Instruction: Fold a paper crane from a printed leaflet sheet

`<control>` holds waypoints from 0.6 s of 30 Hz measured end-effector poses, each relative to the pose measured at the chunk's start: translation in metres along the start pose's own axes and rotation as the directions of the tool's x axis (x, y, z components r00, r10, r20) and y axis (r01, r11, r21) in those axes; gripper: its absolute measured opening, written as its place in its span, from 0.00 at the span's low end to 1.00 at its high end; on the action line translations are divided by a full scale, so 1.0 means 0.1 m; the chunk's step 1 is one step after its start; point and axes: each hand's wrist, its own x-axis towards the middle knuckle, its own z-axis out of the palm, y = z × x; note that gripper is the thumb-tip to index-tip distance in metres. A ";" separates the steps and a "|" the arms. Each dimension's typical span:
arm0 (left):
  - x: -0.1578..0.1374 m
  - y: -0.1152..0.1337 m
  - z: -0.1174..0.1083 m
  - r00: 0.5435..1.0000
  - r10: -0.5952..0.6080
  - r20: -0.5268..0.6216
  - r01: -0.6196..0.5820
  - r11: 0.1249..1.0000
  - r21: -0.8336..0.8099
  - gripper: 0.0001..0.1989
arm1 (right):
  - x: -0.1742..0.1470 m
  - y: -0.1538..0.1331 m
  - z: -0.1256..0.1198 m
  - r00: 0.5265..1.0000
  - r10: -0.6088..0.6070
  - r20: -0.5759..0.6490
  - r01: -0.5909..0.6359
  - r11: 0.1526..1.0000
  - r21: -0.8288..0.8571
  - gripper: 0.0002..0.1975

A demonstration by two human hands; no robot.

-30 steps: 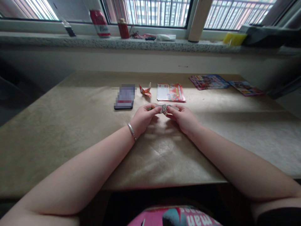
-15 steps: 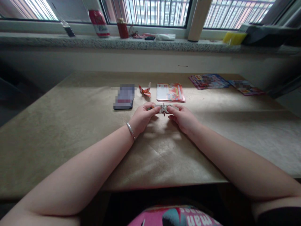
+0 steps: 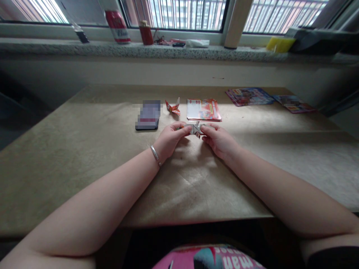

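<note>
Between my two hands, just above the table, is a small piece of folded paper (image 3: 197,129), pale with some orange-red, with points sticking up and down at its middle. My left hand (image 3: 171,139) pinches its left end between thumb and fingers. At the other end, my right hand (image 3: 220,140) grips it the same way. The fingertips hide both ends of the paper. Beyond my left hand stands a red and white folded paper crane (image 3: 173,107). A stack of printed red and white paper sheets (image 3: 204,110) lies just past the folded paper.
A phone (image 3: 148,116) lies left of the crane on the table (image 3: 70,160). Colourful printed packets (image 3: 249,97) rest at the back right. On the windowsill stand a red can (image 3: 117,27), a red lighter-like object (image 3: 146,33) and a yellow item (image 3: 280,45).
The folded paper has twisted slightly between my hands, its middle points now leaning and spread apart. My right hand has shifted a little to the right.
</note>
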 end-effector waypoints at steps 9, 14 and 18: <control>-0.01 0.01 0.02 1.000 -0.020 0.002 0.020 1.000 -0.013 0.14 | 0.04 0.03 -0.02 0.999 0.044 0.017 -0.045 0.998 0.049 0.15; 0.01 0.02 0.01 0.999 -0.041 0.017 0.042 0.996 -0.072 0.14 | 0.04 0.01 0.00 0.996 0.090 0.019 -0.092 0.990 0.104 0.15; 0.02 0.01 -0.01 0.998 -0.056 0.010 0.057 0.993 -0.107 0.16 | 0.03 0.00 -0.01 0.994 0.086 0.061 -0.092 0.991 0.094 0.17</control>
